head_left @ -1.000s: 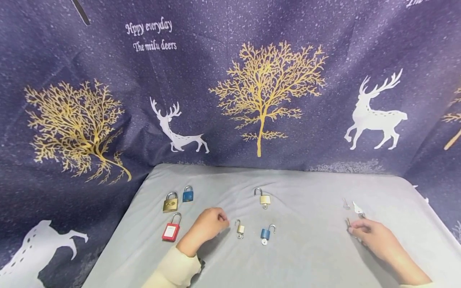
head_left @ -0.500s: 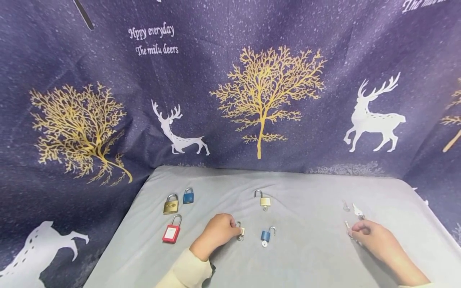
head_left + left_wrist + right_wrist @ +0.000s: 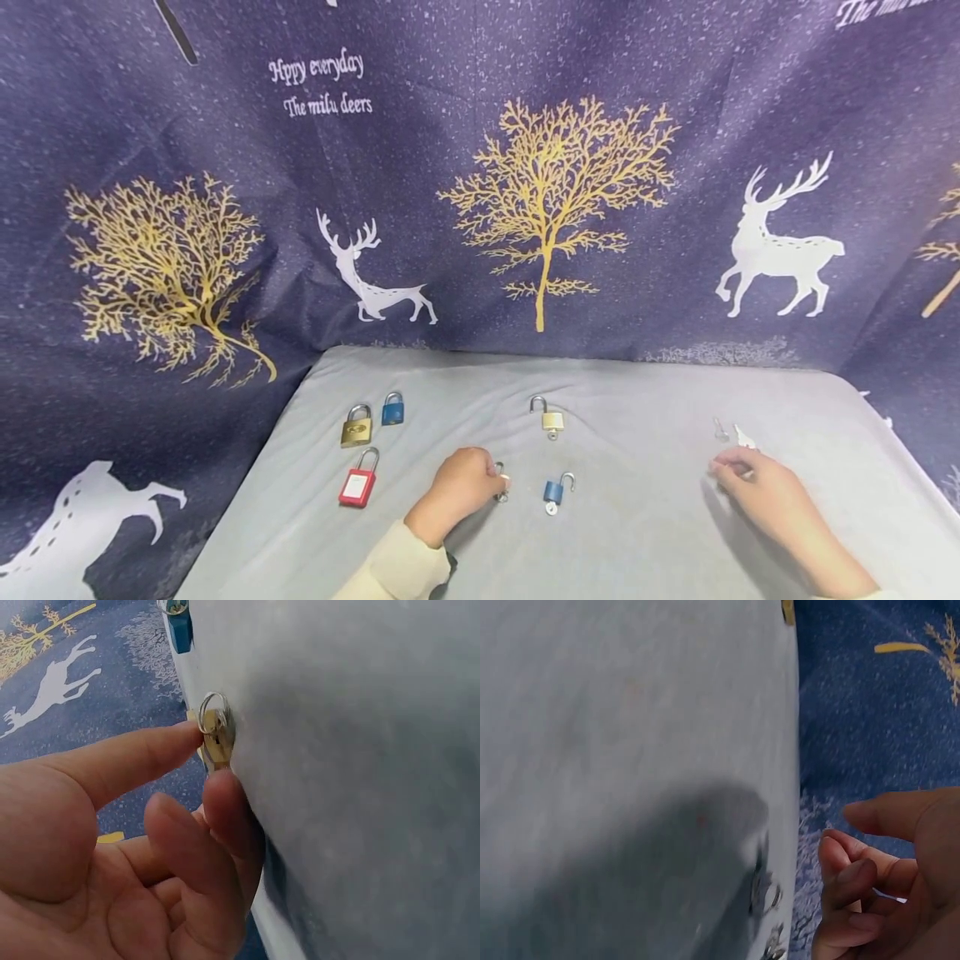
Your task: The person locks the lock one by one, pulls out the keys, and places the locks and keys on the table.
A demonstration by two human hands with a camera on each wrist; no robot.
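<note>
My left hand [image 3: 468,479] pinches a small brass padlock [image 3: 217,742] by its sides, low over the grey cloth. A ring hangs at the keyhole end of this padlock. To its right lie an unlocked blue padlock [image 3: 553,492] and, farther back, an unlocked brass padlock [image 3: 552,422], both with a key in them. My right hand [image 3: 768,492] is raised a little over the cloth at the right, fingers loosely curled, with nothing showing between thumb and forefinger. Close to it lie keys [image 3: 722,430], and a key with a ring [image 3: 765,892] shows beneath it.
Three locked padlocks sit at the left: a large brass padlock [image 3: 356,429], a small blue padlock [image 3: 393,411] and a red padlock [image 3: 356,486]. The grey cloth-covered table [image 3: 637,533] ends against a dark blue curtain [image 3: 480,250] printed with deer and trees.
My left hand has moved right onto the small brass padlock and grips it. My right hand has shifted slightly left, covering the nearest key it had been touching.
</note>
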